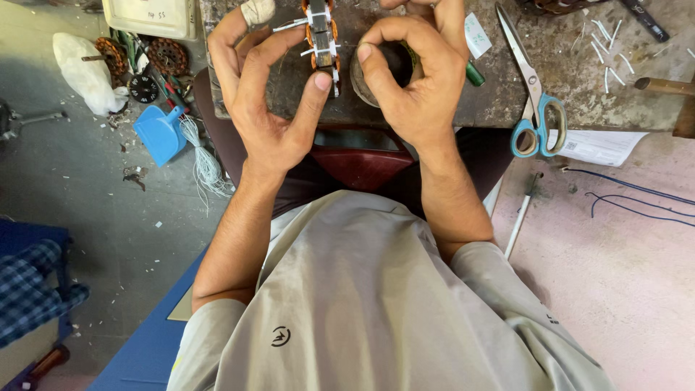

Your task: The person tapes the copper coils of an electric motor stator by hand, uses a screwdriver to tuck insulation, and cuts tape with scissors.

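The worn, stained bench ran across the top of the view, its near edge just above the person's lap, and the grey concrete floor lay to the left of it. On that floor sat a white bag, a small blue plastic scoop and, just beside the scoop, a loose bundle of white cord. The left hand was raised at the bench edge, thumb and fingers curled round a small motor stator — a dark metal core with copper-coloured windings and white slips of insulation sticking out — held on edge over the bench. The right hand was curled close beside it, fingertips bent in toward the stator's right side; whether they actually gripped it could not be told. A dark round part sat on the bench behind the right hand's fingers. Further right lay scissors with blue handles hanging over the bench edge, a printed paper sheet beneath them, and short white insulation strips scattered about the top — all well apart from both hands
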